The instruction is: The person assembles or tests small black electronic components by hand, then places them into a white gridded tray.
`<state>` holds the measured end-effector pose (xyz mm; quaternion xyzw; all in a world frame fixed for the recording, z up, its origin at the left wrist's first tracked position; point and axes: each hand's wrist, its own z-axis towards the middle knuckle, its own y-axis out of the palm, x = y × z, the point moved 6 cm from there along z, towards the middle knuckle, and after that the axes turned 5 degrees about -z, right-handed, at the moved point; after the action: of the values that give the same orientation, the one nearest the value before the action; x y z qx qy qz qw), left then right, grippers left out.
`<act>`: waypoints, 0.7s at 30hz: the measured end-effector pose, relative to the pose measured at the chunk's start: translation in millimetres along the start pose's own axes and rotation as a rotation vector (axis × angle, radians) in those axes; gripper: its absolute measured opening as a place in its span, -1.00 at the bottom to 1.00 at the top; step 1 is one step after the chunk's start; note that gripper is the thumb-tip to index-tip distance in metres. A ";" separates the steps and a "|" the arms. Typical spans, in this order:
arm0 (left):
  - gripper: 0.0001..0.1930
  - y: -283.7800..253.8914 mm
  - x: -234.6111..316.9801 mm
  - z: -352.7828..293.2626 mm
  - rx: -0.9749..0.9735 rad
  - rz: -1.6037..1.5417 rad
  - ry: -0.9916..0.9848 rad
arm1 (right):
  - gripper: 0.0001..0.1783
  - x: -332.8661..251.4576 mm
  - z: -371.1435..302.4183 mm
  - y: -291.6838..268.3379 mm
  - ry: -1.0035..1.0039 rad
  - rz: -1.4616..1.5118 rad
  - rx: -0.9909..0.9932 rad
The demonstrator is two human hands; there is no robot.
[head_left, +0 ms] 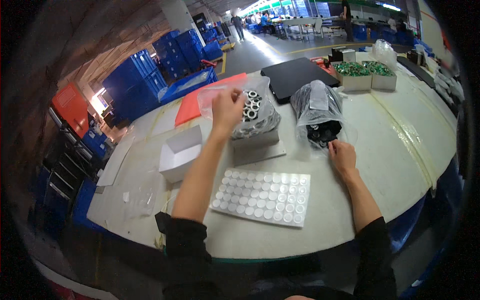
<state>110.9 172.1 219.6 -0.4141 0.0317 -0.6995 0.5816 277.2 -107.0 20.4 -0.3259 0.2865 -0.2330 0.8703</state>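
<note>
My left hand [227, 109] is at the near left side of an opened clear bag, its fingers curled and slightly blurred; what they hold, if anything, is hidden. Black-and-white ring-shaped parts [251, 106] fill this bag, which rests on a white box [256, 146]. At the mouth of a second clear bag [316, 102], my right hand [344, 156] has its fingertips pinched together beside small black parts [322, 133]. I cannot make out what is in that pinch. Between my forearms lies a white tray [305, 220] with rows of round white pieces; the right-hand columns show ring shapes.
An open white box [181, 152] stands left of my left forearm. Behind the bags are a flat black case [300, 77] and an orange-red sheet [192, 111]. Two boxes of green parts [352, 82] sit at the far right. Blue crates [132, 85] stand beyond the table.
</note>
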 end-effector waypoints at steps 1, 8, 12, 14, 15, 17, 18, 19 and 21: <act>-0.75 -4.9 -8.0 11.7 -0.008 0.164 -0.005 | -0.75 -2.1 1.3 -3.5 0.026 0.052 0.023; -0.86 3.3 38.4 -39.7 0.124 0.443 0.467 | -0.79 22.5 0.3 1.2 0.244 0.520 -0.039; -0.91 42.7 52.2 -139.3 -0.239 0.216 0.490 | -0.78 20.6 -1.9 10.9 0.319 0.839 -0.089; -0.93 64.6 28.7 -173.5 -0.417 0.061 0.205 | -0.79 6.6 -5.7 17.3 0.304 0.872 -0.131; -0.93 74.7 25.8 -183.0 -0.419 0.056 0.205 | -0.80 -1.3 -9.3 14.4 0.282 0.890 -0.142; -0.92 99.3 6.3 -196.0 -0.588 -0.005 -0.068 | -0.81 -13.8 -14.6 9.8 0.253 0.912 -0.149; -0.92 105.0 5.6 -195.4 -0.588 -0.008 -0.061 | -0.81 -19.5 -18.6 12.0 0.249 0.925 -0.185; -0.90 110.9 5.3 -195.2 -0.613 0.032 -0.040 | -0.81 -24.3 -23.0 14.9 0.245 0.939 -0.222; -0.89 116.6 6.7 -192.4 -0.639 0.067 -0.017 | -0.80 -30.3 -29.5 21.4 0.226 0.992 -0.295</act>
<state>84.3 44.9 35.9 -0.5805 0.2585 -0.6309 0.4451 240.6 -87.3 -2.4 -0.2430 0.5279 0.2158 0.7847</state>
